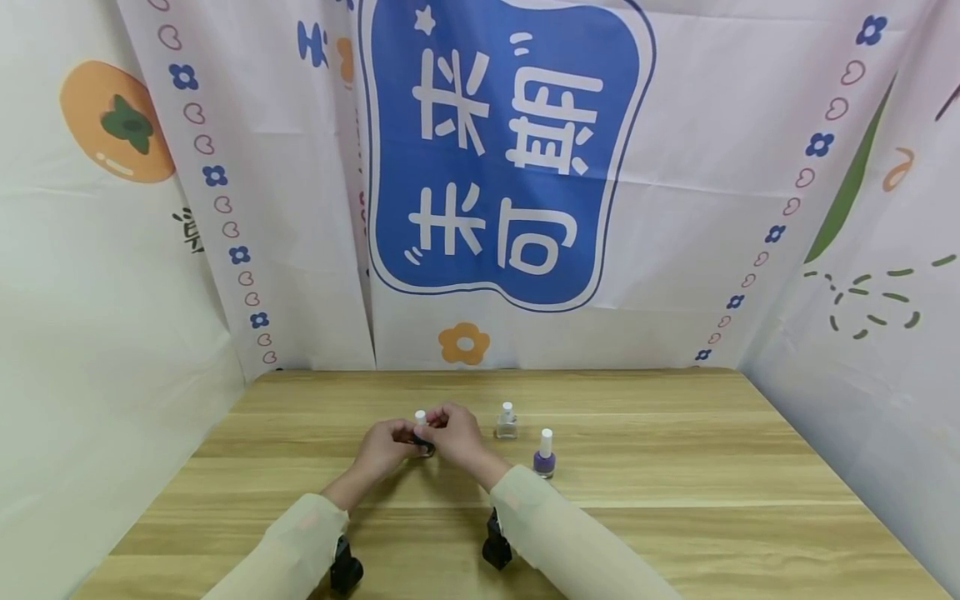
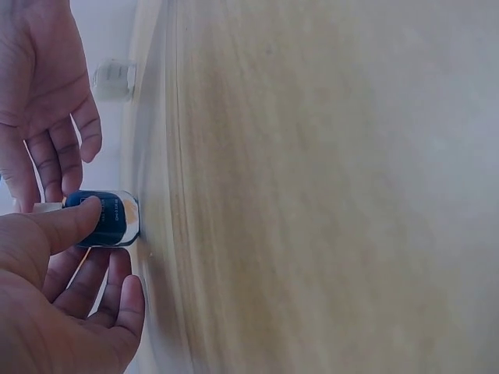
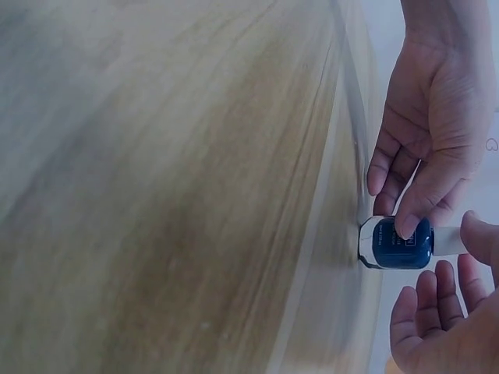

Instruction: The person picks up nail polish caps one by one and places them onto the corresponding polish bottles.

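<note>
A dark blue nail polish bottle with a white cap is between the two hands at the middle left of the table. My left hand pinches the glass body, its thumb lying across the front in both wrist views. At the white cap, my right hand grips with thumb and fingertips; the right wrist view shows that thumb on the cap. The bottle stands nearly upright with its base at the tabletop; whether it touches cannot be told.
Right of the hands stands a clear nail polish bottle with a white cap. A purple nail polish bottle stands nearer, beside the right forearm. The wooden table meets printed white cloth at its back and sides.
</note>
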{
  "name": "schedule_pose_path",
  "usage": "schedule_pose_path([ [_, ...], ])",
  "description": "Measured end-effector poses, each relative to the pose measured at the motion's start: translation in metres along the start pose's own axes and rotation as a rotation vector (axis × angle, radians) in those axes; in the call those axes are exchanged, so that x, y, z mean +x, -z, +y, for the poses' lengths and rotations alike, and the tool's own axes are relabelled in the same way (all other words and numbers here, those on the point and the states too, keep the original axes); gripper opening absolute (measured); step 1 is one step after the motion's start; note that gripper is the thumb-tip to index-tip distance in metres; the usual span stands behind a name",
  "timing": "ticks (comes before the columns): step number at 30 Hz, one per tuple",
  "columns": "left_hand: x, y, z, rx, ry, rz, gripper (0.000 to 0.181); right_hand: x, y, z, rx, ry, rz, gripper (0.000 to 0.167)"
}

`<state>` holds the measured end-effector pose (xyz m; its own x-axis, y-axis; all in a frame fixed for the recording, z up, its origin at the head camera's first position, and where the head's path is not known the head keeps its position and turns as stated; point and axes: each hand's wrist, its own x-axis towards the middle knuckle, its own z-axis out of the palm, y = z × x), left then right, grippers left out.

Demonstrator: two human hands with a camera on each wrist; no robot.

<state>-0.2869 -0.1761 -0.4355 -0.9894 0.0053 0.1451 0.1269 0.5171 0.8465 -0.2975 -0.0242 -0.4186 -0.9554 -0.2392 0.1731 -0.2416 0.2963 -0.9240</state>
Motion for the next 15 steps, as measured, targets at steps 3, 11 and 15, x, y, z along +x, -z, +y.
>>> schedule_pose_path([
  [3,-0.0005,0.0,0.0006,-0.001,0.003,-0.003,0.017,-0.0002,-0.0003,0.0003,-0.01,0.0,0.002,0.018],
  [11,-0.0007,0.0003,0.0025,-0.018,0.009,-0.004,0.024,0.0015,0.0016,0.0009,-0.043,-0.007,-0.014,0.02],
  [15,-0.0016,0.0037,0.0064,-0.02,0.014,-0.007,0.028,0.0,0.0074,-0.003,-0.057,-0.011,-0.037,0.025],
])
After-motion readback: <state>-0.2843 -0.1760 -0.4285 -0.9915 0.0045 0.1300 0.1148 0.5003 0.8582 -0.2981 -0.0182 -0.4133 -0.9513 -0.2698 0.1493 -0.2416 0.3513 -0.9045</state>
